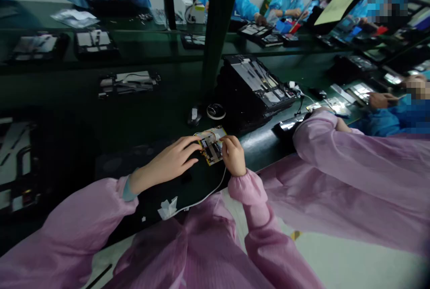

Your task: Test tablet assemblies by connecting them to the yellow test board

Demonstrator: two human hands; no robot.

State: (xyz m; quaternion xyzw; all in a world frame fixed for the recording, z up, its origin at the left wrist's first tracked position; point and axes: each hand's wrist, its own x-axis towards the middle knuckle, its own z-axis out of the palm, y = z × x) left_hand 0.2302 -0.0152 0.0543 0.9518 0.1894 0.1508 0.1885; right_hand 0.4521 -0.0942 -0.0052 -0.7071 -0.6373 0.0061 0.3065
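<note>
A small flat electronic assembly (212, 150) with yellow edges, a silvery upper part, dark parts and thin orange wires lies on the dark bench in front of me. My left hand (171, 159) reaches in from the left with its fingers stretched out, the fingertips at the assembly's left edge. Over its right edge, my right hand (233, 153) has thumb and fingers pinched together. Whatever is between those fingers is too small to make out. A white cable (215, 190) runs from below my right hand down to crumpled whitish tape (168, 208) at the bench's front edge.
Behind the assembly are a dark mouse-like object (194, 115) and a round tape-like ring (216, 111). A tall stack of black device housings (255, 83) stands at right, beside a green post (220, 24). Another housing (129, 84) lies farther back. A pink-sleeved co-worker (336, 145) sits close at right.
</note>
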